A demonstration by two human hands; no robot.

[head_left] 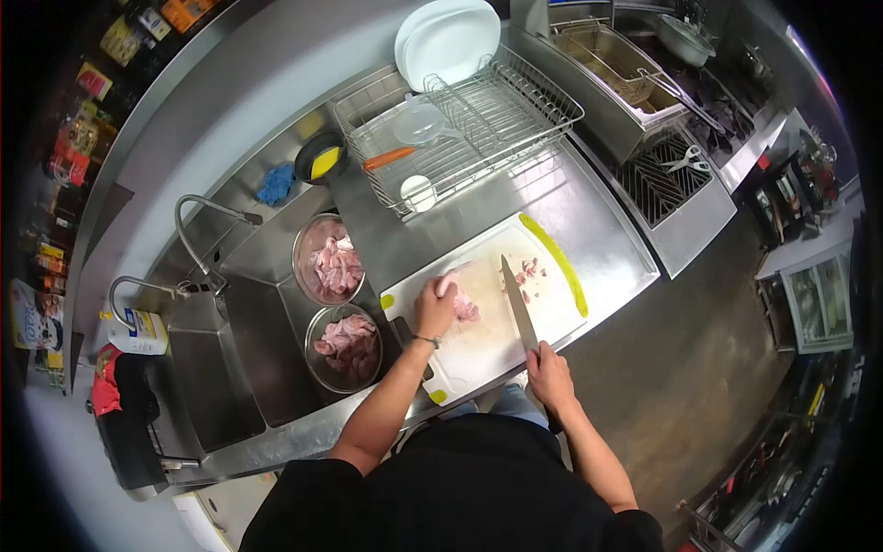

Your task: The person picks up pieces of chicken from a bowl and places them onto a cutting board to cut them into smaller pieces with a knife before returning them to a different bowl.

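On the white cutting board [492,363] with green edges lies a piece of raw meat [465,306]. My left hand [435,311] is closed on this piece, near the board's left side. My right hand [550,375] grips the handle of a long knife [518,304] at the board's front edge. The blade points away from me and lies over the board, apart from the meat. Small meat scraps [529,274] are scattered to the right of the blade. Left of the board, two bowls hold raw meat pieces: a far bowl [300,247] and a near bowl [313,368].
A steel double sink [210,386] with curved taps [189,204] lies to the left. Behind the board stands a wire dish rack [515,115] with white plates [451,46]. A fryer [602,64] and scissors [689,161] are at the right. A blue cloth [276,185] lies behind the sink.
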